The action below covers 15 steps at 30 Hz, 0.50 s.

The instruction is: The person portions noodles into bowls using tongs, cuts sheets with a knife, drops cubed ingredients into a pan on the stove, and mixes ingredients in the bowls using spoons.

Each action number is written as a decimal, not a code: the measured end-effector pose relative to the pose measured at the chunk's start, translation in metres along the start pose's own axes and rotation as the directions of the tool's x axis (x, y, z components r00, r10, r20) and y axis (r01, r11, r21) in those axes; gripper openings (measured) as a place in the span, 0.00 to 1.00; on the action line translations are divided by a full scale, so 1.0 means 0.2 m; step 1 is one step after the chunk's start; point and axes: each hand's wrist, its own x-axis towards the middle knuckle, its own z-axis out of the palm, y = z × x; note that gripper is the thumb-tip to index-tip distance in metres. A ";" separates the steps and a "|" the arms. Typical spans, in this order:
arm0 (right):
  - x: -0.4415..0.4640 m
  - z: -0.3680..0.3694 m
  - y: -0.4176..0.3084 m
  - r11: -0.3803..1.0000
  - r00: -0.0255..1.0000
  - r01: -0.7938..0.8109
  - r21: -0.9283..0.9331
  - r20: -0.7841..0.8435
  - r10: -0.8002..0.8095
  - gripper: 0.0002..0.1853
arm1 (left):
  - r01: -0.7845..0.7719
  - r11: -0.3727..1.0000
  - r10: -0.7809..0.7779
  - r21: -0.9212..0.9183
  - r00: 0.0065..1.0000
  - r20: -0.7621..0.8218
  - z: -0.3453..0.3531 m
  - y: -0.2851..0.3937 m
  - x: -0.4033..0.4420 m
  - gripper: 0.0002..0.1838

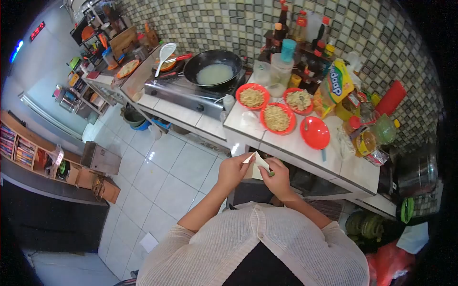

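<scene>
Both hands are in front of the body, just off the counter's front edge, on a pale cream sheet or packet. My left hand pinches its left side, fingers closed. My right hand is closed on its right side, with a small green bit showing by the thumb. What the packet holds, if anything, is hidden. Beyond the hands, three red bowls of pale shredded food stand on the white tiled counter. To their right is a red bowl with a spoon in it.
A black wok with cloudy liquid sits on the gas stove, a white slotted spatula at its left. Bottles, a clear jar and a yellow packet line the back and right. A metal box stands at the left.
</scene>
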 end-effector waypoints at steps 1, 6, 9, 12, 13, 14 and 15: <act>0.02 -0.08 0.03 1.000 1.000 -0.002 -0.004 -0.008 0.002 0.13 | -0.050 0.995 0.051 0.086 0.999 -0.002 0.05 0.07 0.03 0.12; 0.12 -0.46 0.25 0.953 0.957 -0.291 0.087 0.039 0.289 0.12 | -0.147 0.981 0.149 0.125 0.989 0.001 0.36 0.31 0.17 0.12; 0.12 -0.62 0.44 0.984 0.980 -0.172 0.052 0.107 0.166 0.11 | -0.155 0.980 0.159 0.122 0.987 -0.026 0.56 0.37 0.28 0.11; 0.19 -0.74 0.53 0.624 0.853 -0.483 0.614 0.169 0.494 0.09 | -0.230 0.973 0.231 0.017 0.973 -0.024 0.72 0.46 0.31 0.11; 0.19 -0.78 0.55 0.621 0.850 -0.487 0.614 0.168 0.500 0.09 | -0.228 0.974 0.228 0.016 0.973 -0.017 0.76 0.49 0.31 0.11; 0.18 -0.82 0.57 0.710 0.873 -0.457 0.535 0.116 0.474 0.09 | -0.256 0.967 0.256 0.015 0.966 -0.020 0.80 0.51 0.32 0.10; 0.17 -0.85 0.59 0.788 0.895 -0.423 0.447 0.070 0.441 0.09 | -0.283 0.959 0.284 0.015 0.959 -0.023 0.84 0.53 0.33 0.09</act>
